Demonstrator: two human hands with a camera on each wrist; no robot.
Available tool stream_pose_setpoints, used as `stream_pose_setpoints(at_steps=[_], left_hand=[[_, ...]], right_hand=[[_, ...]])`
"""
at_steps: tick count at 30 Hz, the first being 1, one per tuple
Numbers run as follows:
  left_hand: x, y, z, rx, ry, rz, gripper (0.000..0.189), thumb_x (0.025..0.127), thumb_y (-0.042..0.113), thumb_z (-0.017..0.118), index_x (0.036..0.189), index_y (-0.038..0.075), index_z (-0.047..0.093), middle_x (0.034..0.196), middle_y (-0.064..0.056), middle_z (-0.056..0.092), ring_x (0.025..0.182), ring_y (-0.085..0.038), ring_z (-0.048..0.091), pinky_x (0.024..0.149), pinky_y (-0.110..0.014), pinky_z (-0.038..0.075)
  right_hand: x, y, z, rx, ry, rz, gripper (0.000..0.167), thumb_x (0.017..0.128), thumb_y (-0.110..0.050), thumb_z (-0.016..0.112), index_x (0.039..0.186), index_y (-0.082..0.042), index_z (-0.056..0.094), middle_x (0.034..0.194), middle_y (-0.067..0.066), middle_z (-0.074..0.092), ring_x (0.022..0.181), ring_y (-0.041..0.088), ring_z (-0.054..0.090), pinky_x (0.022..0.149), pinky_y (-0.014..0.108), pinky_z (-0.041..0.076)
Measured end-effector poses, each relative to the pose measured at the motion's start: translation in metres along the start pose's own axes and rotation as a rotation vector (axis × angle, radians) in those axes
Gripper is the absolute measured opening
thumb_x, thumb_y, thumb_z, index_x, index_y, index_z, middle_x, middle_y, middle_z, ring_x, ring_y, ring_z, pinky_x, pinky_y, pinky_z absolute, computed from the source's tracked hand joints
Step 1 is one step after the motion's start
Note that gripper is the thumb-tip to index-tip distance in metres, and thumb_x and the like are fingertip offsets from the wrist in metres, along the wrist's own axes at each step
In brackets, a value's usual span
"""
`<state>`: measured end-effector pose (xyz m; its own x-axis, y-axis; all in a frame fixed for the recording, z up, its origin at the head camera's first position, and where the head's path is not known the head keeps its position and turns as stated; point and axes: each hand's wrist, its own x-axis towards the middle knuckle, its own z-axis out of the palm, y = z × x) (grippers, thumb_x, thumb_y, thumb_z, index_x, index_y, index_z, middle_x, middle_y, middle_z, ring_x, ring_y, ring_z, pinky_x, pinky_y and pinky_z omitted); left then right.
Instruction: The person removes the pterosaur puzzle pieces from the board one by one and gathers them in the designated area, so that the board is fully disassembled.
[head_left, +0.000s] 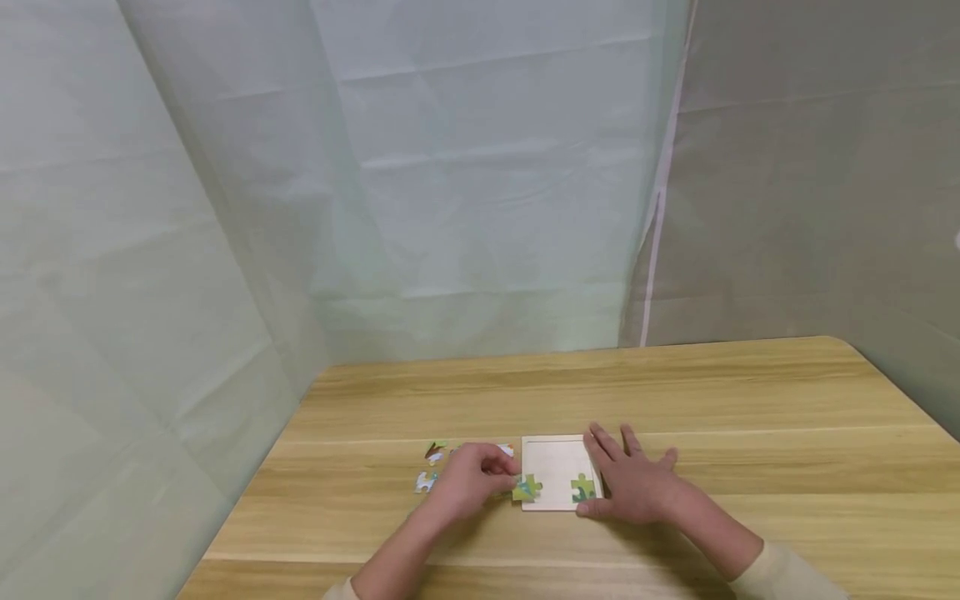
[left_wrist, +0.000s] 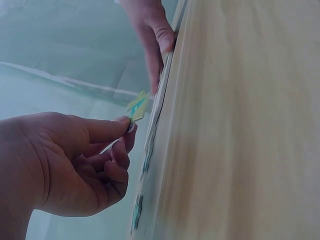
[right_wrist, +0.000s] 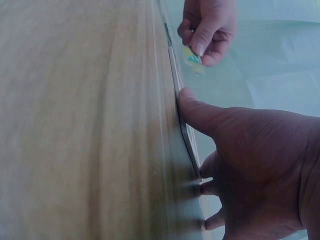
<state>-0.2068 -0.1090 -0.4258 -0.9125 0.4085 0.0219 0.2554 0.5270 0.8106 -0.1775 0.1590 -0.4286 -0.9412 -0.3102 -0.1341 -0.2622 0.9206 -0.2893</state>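
My left hand [head_left: 471, 481] pinches a green jigsaw piece [head_left: 528, 488] between thumb and fingertips, over the left edge of a pale wooden puzzle tray [head_left: 553, 461]. The left wrist view shows this piece [left_wrist: 137, 106] held up off the table. Another green jigsaw piece [head_left: 582, 488] lies in the tray's near right corner. My right hand [head_left: 636, 482] rests on the tray's right side with fingers spread, its thumb at the near right corner. In the right wrist view, the right thumb [right_wrist: 200, 111] touches the tray's edge.
Several loose jigsaw pieces [head_left: 425, 481] lie on the wooden table [head_left: 360, 467] left of the tray, some partly hidden behind my left hand. Pale cloth sheets [head_left: 487, 208] hang behind the table and along its sides.
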Motion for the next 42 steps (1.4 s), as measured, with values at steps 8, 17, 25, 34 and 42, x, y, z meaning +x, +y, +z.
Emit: stream_pose_setpoints(at_steps=[8, 17, 25, 34, 42], left_hand=[[-0.011, -0.01, -0.017, 0.052, 0.012, -0.017, 0.008, 0.085, 0.005, 0.079, 0.085, 0.011, 0.074, 0.078, 0.007, 0.067, 0.074, -0.011, 0.057, 0.067, -0.027, 0.047], [-0.025, -0.02, -0.032, 0.03, -0.002, -0.062, 0.008, 0.082, 0.003, 0.08, 0.085, 0.009, 0.075, 0.082, 0.003, 0.065, 0.077, -0.015, 0.057, 0.07, -0.029, 0.047], [-0.036, -0.03, -0.045, 0.05, -0.011, -0.097, 0.009, 0.081, 0.007, 0.082, 0.087, 0.008, 0.076, 0.085, 0.003, 0.067, 0.08, -0.017, 0.057, 0.071, -0.034, 0.046], [-0.043, -0.038, -0.056, 0.046, -0.048, -0.119, 0.008, 0.081, 0.006, 0.083, 0.086, 0.009, 0.077, 0.086, 0.002, 0.066, 0.08, -0.017, 0.057, 0.067, -0.032, 0.048], [-0.043, -0.037, -0.055, 0.05, -0.032, -0.128, 0.01, 0.081, 0.004, 0.081, 0.087, 0.008, 0.074, 0.082, 0.001, 0.063, 0.076, -0.017, 0.056, 0.063, -0.028, 0.047]], right_hand=[[-0.002, 0.001, -0.002, 0.013, 0.005, 0.0, 0.106, 0.083, -0.068, 0.067, 0.159, -0.004, 0.027, 0.166, 0.013, 0.019, 0.147, 0.053, 0.014, 0.083, 0.093, 0.01], [-0.001, 0.001, -0.002, 0.012, 0.004, -0.007, 0.107, 0.083, -0.069, 0.067, 0.158, -0.004, 0.026, 0.166, 0.014, 0.019, 0.146, 0.054, 0.014, 0.083, 0.093, 0.01], [-0.002, 0.0, -0.002, 0.015, -0.002, -0.012, 0.107, 0.083, -0.069, 0.067, 0.159, -0.004, 0.026, 0.166, 0.013, 0.019, 0.146, 0.054, 0.014, 0.083, 0.093, 0.01], [-0.001, 0.0, -0.001, 0.011, 0.002, -0.026, 0.11, 0.081, -0.07, 0.068, 0.158, -0.003, 0.026, 0.166, 0.015, 0.02, 0.146, 0.055, 0.014, 0.082, 0.093, 0.011], [-0.002, 0.0, -0.001, -0.006, -0.003, -0.019, 0.11, 0.082, -0.069, 0.068, 0.158, -0.003, 0.026, 0.166, 0.014, 0.019, 0.146, 0.055, 0.015, 0.083, 0.093, 0.013]])
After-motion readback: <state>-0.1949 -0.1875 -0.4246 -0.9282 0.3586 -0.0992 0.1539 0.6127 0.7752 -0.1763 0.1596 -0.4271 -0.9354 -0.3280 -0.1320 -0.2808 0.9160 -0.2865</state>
